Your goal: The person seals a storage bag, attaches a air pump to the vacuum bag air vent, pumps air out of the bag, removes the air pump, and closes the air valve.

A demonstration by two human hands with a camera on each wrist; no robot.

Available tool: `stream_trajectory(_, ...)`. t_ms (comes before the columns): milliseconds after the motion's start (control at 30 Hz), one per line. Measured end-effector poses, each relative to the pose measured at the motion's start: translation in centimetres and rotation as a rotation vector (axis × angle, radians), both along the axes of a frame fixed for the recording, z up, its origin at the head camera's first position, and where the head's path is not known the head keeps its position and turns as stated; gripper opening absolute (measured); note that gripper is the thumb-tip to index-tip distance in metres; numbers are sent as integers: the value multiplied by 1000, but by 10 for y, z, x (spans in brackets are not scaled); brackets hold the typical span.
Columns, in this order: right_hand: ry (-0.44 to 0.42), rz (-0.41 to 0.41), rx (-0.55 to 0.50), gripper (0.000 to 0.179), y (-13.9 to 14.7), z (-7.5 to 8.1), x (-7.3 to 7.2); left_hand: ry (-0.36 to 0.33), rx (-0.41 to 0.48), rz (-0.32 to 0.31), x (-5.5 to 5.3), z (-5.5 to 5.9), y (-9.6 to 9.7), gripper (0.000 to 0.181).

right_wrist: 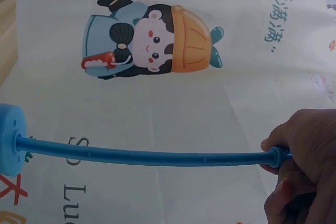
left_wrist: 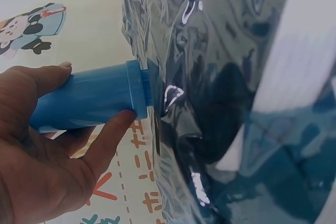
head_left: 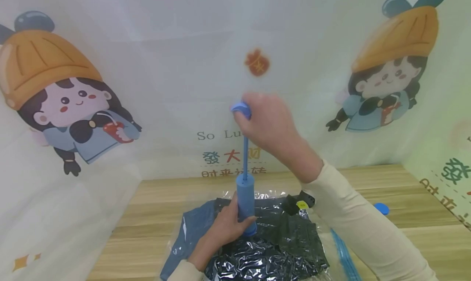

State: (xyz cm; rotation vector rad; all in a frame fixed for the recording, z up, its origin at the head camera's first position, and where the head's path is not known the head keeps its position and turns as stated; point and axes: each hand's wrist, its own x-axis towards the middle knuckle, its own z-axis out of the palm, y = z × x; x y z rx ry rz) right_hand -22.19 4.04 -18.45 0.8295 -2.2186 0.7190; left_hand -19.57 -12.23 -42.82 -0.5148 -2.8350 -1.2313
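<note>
A blue hand pump stands upright on a clear plastic vacuum bag (head_left: 265, 252) with dark, folded clothing inside. Low on the pump's barrel (head_left: 245, 197), my left hand (head_left: 224, 226) grips it with thumb and fingers on either side. In the left wrist view the barrel's collar (left_wrist: 136, 88) meets the wrinkled film. My right hand (head_left: 272, 123) holds the handle (head_left: 241, 108) high above. Between handle and barrel the thin rod (right_wrist: 147, 151) shows at length, drawn far out and slightly bowed in the right wrist view.
A round blue cap (head_left: 382, 208) lies on the wood-patterned surface (head_left: 412, 191) at the right. Beside the bag runs a strip of blue plastic (head_left: 345, 254). A small black item with a yellow label (head_left: 302, 205) is near the right sleeve. Printed cloth (head_left: 176, 89) hangs behind.
</note>
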Motion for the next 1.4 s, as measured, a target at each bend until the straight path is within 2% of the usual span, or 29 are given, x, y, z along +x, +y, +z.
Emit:
stream_trajectory(133, 1, -22, 21, 38, -2, -6, -1, -8, -3, 2, 2, 0, 0, 91)
stream_trajectory(233, -3, -30, 58, 38, -4, -16, -4, -15, -9, 7, 2, -1, 0, 91)
stream_trajectory(300, -9, -30, 98, 39, -7, -27, -6, -18, -14, 12, 2, -1, 0, 90)
stream_trajectory(467, -93, -3, 176, 37, -12, -61, -8, -11, -13, 12, 2, -2, 0, 91)
stream_trajectory(533, -115, 10, 177, 37, -13, -74, -8, -12, -12, 8, 2, -3, -1, 93)
stream_trajectory(700, -101, 14, 171, 35, -14, -99, -8, -3, -11, 1, 3, -4, -2, 94)
stream_trajectory(767, -102, 6, 179, 31, -15, -107, -8, 6, -10, -2, 2, -4, -3, 93)
stream_trajectory(900, -123, -19, 206, 13, -16, -122, -7, 24, -10, -8, 2, -6, -4, 91)
stream_trajectory(1167, -111, 17, 177, 13, -15, -133, -8, 32, -3, -21, 0, -5, -3, 89)
stream_trajectory(1300, -112, 60, 158, 17, -13, -131, -10, 38, 1, -29, -3, -6, -3, 86)
stream_trajectory(1400, -102, 88, 144, 7, -12, -126, -13, 31, 7, -35, -5, -5, -3, 85)
